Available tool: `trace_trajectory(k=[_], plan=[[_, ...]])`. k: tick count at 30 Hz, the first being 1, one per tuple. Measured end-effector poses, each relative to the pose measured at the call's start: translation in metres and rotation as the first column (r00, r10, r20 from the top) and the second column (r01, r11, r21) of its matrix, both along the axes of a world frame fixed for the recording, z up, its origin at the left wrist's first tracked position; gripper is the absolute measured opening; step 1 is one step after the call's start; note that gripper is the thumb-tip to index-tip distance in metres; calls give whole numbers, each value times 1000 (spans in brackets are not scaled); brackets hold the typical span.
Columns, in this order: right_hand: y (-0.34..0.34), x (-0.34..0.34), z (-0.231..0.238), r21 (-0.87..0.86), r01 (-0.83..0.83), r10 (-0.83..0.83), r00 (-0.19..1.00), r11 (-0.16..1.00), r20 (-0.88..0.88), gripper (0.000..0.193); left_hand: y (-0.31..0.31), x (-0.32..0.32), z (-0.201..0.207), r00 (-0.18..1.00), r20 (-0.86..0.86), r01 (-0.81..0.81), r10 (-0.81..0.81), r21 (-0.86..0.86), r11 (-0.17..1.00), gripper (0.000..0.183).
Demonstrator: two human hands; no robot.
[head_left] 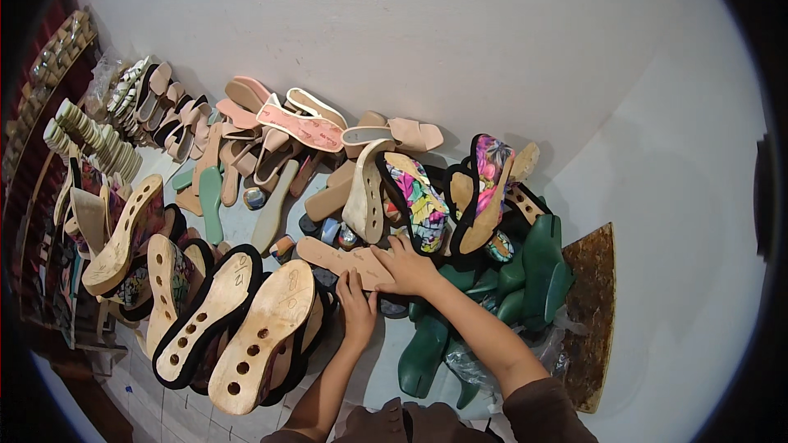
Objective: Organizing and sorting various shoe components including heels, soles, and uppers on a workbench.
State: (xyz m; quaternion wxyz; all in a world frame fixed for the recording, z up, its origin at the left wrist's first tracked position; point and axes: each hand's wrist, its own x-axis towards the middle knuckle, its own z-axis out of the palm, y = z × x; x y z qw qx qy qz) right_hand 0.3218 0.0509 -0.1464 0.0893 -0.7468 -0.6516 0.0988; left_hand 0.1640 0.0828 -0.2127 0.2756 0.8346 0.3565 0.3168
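Note:
My right hand (pixel 408 267) rests on a flat tan insole (pixel 332 258) that lies across the middle of a pile of shoe parts, fingers curled over its end. Just below and to the left, my left hand (pixel 357 305) reaches into the gap under that insole, fingers pointing up toward it; whether it grips anything is hidden. Two bright flower-print sandals (pixel 420 201) with black edging stand just above my right hand. Large wedge soles with holes (pixel 267 332) lie to the left of my left hand.
Several green shoe lasts (pixel 538 267) are heaped at the right by a brown speckled board (pixel 595 303). Pink and beige sandals (pixel 300 127) lean along the white wall. More wedge soles (pixel 119 238) and stacked heel pieces (pixel 90 139) crowd the left side.

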Motion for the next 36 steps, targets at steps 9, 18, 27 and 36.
trace_trajectory(k=[9, 18, 27, 36], plan=[[-1, 14, 5, 133, -158, 161, 987, 978, -11, 53, 4, 14, 13, 993, 105, -54, 47, 70, 996, 60], [12, 31, 55, 584, 257, -215, 966, 770, -142, 57, -1, 4, 8, 994, -97, 58, -51, 69, 996, 61], [46, 59, 44, 429, 107, -371, 709, 897, 599, 44, -5, -2, -6, 972, -173, 178, -161, 88, 980, 59], [5, 52, 22, -7, -261, 257, 947, 965, 195, 42, 10, 2, 2, 969, -209, 154, -131, 100, 983, 57]])
